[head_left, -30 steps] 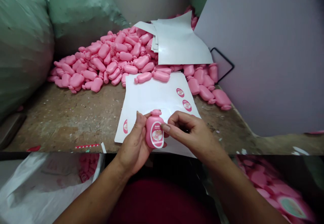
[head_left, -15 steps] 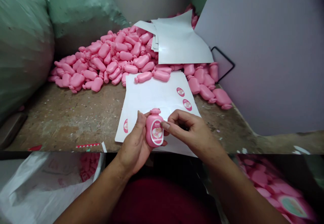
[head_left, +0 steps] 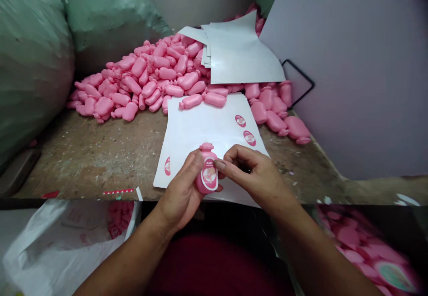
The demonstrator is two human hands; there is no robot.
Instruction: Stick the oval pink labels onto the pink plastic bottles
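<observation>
We've left hand (head_left: 180, 189) gripping one pink bottle (head_left: 206, 169), right hand (head_left: 254, 175) pinching its label (head_left: 209, 175), two more bottles (head_left: 190, 101) on sheet (head_left: 200, 126).

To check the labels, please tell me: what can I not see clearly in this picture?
Head view:
- Small print on the label of the pink bottle: too small and blurred.
- Back of the bottle: turned away, behind the left hand.
- Oval stickers on the white sheet: print too small.
- Sheet below the right hand: hidden by that hand.
</observation>
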